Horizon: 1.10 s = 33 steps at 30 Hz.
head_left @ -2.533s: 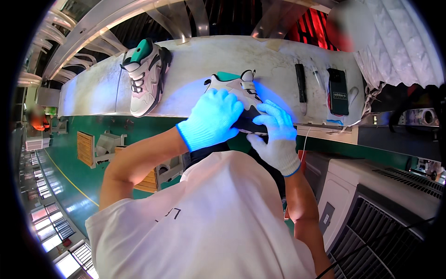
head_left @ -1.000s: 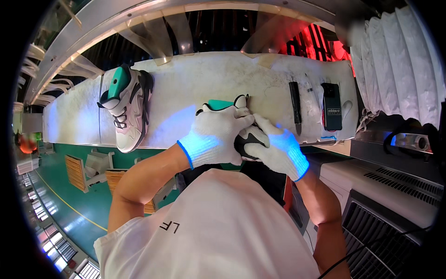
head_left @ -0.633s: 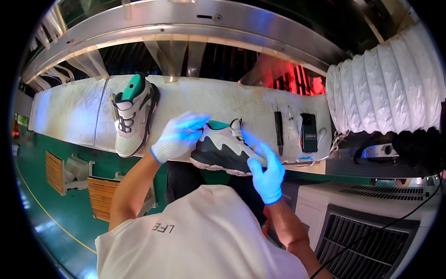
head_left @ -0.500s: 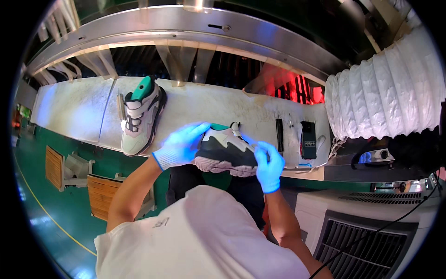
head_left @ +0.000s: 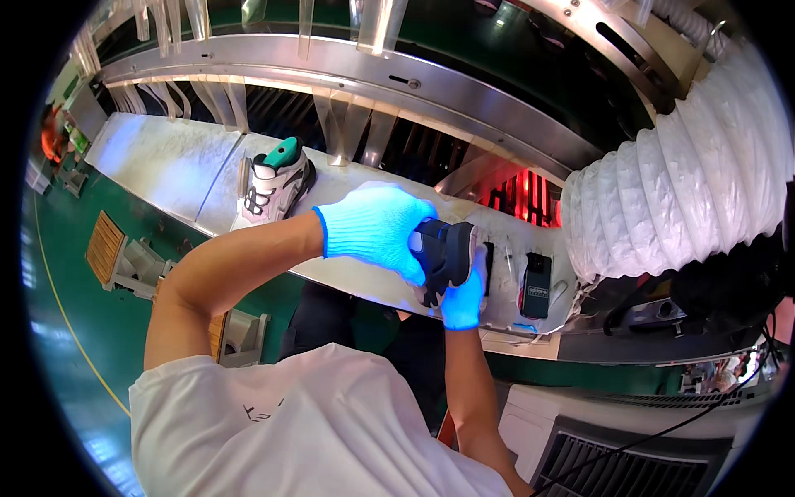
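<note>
A dark grey and black sneaker point(head_left: 448, 253) is held up over the near edge of the bench, turned so its heel end seems to face me. My left hand point(head_left: 377, 225), in a white knit glove lit blue, wraps over its upper from the left. My gloved right hand point(head_left: 464, 300) grips it from below on the right, fingers partly hidden behind it. To the left, a second sneaker point(head_left: 269, 197), white, grey and black, stands on the bench with a green insert point(head_left: 284, 152) in its opening. My left forearm covers part of its toe.
The pale bench point(head_left: 170, 161) runs across in front of me. A black phone-like device point(head_left: 536, 286) lies on its right part. Beyond are a metal rail point(head_left: 331, 74), hanging clear strips and a red-lit slatted opening point(head_left: 526, 197). A white ribbed duct point(head_left: 662, 174) stands right; wooden-topped stools point(head_left: 106, 248) stand left.
The sneaker in my hands has turned from side-on to end-on and moved right and slightly up. My left hand has reached across over it; my right hand has shifted underneath. My view has shifted.
</note>
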{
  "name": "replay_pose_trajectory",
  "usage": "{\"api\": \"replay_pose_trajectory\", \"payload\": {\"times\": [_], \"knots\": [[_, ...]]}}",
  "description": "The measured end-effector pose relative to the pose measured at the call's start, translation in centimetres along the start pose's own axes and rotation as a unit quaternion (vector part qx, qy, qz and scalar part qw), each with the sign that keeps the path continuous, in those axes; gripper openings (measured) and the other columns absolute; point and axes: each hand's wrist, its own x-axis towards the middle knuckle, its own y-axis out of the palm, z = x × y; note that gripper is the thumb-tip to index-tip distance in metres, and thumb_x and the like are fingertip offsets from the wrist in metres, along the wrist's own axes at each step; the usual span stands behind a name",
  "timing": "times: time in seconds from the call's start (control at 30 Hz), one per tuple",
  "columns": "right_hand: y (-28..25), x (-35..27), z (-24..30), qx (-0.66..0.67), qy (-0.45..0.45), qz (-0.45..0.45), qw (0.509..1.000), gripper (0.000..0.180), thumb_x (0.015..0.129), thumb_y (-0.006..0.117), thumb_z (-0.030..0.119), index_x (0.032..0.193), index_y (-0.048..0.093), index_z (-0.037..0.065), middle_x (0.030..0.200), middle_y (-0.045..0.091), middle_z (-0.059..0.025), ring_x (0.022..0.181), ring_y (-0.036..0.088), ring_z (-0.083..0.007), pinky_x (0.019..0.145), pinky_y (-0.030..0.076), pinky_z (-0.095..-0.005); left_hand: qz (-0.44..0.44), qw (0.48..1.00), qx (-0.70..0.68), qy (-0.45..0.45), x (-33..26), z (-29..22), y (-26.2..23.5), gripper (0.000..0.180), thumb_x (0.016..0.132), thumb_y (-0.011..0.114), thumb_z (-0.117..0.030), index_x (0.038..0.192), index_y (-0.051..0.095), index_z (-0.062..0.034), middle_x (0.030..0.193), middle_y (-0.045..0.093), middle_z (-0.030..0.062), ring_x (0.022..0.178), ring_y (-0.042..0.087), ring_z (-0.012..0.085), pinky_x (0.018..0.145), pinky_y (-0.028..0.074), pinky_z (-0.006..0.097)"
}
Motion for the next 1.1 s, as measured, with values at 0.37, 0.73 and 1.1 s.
{"api": "replay_pose_trajectory", "payload": {"times": [0.37,0.73,1.1], "knots": [[1.3,-2.6,5.4,0.23,-0.236,0.132,0.935,0.095,0.081,0.099,0.035,0.159,0.054,0.005,0.149,0.064,-0.022,0.14,0.063,-0.0372,0.116,0.056,-0.0494,-0.037,0.999,0.025,-0.004,1.4,-3.2,1.2,0.067,0.068,0.095,-0.06,0.112,0.081,-0.0114,0.087,0.08,0.016,0.083,0.079,0.0425,0.075,0.063,0.05],[-0.5,-3.7,12.5,-0.292,-0.223,0.124,0.922,0.038,0.092,0.086,0.012,0.128,0.075,0.005,0.12,0.072,-0.0094,0.108,0.072,-0.0208,0.096,0.058,-0.038,0.071,0.975,-0.009,0.209,5.7,0.0,-1.7,0.078,0.07,0.1,-0.051,0.136,0.08,-0.0147,0.113,0.084,0.0151,0.093,0.081,0.0365,0.088,0.065,0.043],[0.3,-6.9,13.3,-0.302,-0.239,0.127,0.914,0.055,0.091,0.091,0.023,0.138,0.07,0.002,0.125,0.069,-0.0139,0.119,0.07,-0.0258,0.107,0.055,-0.0395,-0.216,0.854,-0.445,0.158,-1.9,-0.5,16.6,0.133,0.074,0.108,-0.028,0.176,0.026,-0.0021,0.163,0.056,0.0222,0.15,0.058,0.0371,0.126,0.048,0.049]]}}
